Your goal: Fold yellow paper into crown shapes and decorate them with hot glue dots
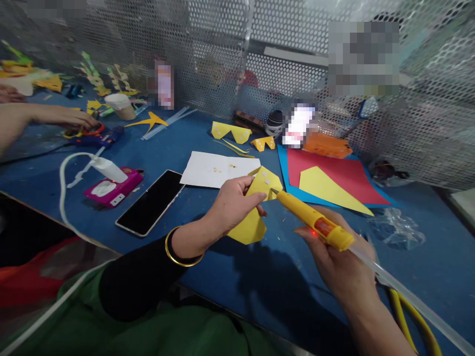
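Between thumb and fingers, my left hand (237, 202) pinches a folded yellow paper piece (248, 230) with small pale squares on its upper part. My right hand (343, 257) is wrapped round a yellow hot glue gun (306, 212). A clear glue stick (415, 291) runs out of the gun's back, and a small red light glows on its side. The nozzle meets the upper part of the yellow paper, or hovers just over it; I cannot tell which. Behind my left hand lies a folded white sheet (208, 168) with small brownish spots.
Cut yellow paper shapes (232, 133) and a lit phone (298, 126) stand at the back. Red paper (334, 173) lies on blue sheets at right. A dark phone (152, 202) and pink power strip (115, 188) are at left, near another person's hand (74, 117). Scissors handles (411, 316) show lower right.
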`<action>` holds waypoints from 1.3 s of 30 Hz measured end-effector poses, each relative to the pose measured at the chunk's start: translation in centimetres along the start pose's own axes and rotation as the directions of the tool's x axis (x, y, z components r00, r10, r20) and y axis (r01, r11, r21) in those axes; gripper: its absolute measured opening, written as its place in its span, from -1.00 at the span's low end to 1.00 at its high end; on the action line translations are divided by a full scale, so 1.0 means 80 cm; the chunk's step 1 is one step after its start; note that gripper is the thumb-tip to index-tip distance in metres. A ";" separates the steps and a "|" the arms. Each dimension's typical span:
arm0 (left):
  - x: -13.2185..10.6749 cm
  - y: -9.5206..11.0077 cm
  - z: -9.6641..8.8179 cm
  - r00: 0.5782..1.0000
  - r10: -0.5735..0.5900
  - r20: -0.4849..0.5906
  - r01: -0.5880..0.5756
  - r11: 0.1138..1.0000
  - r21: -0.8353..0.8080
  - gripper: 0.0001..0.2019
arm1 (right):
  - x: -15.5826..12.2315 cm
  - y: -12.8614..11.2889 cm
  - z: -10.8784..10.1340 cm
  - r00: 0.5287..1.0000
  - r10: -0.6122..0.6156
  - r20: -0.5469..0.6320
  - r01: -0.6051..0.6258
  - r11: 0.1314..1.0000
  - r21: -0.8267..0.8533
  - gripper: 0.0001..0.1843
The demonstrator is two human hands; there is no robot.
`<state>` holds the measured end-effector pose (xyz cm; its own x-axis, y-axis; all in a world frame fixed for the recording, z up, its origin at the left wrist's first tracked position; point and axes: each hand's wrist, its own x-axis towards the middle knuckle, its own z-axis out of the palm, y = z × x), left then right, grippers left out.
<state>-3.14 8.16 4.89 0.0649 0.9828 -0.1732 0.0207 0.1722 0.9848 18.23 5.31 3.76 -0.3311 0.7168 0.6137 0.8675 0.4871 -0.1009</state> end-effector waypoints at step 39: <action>0.000 -0.001 0.000 1.000 0.011 0.002 -0.011 1.000 -0.021 -0.83 | 0.001 -0.003 -0.001 1.000 -0.006 -0.015 0.006 0.999 -0.046 -0.42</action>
<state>-3.18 8.12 4.78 0.0670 0.9844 -0.1627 -0.0005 0.1631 0.9866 18.00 5.22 3.86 -0.3309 0.7060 0.6262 0.8817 0.4677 -0.0615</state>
